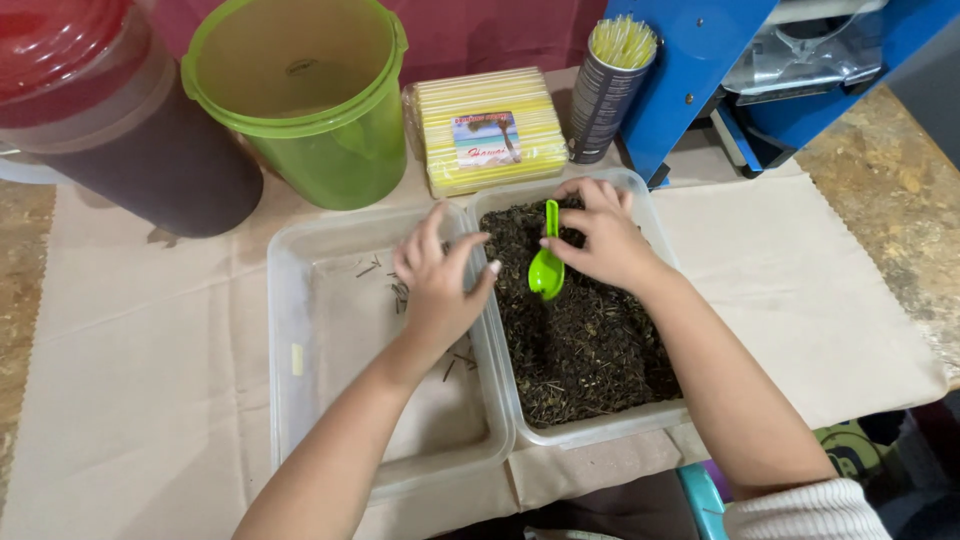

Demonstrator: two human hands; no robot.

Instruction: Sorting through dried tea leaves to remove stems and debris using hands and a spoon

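Right hand [605, 240] pinches a green scoop [547, 268] over a clear tub of dried leaves [585, 340] at the counter's near edge, left hand [438, 285] open and empty over the neighbouring near-empty tub [330, 350]; tipping the scoop could scatter leaves.

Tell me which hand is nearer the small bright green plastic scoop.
Right. The right hand holds the small bright green plastic scoop by its handle, over the clear tub of dark dried leaves. The left hand is beside it, over the edge of the nearly empty clear tub, not touching the scoop.
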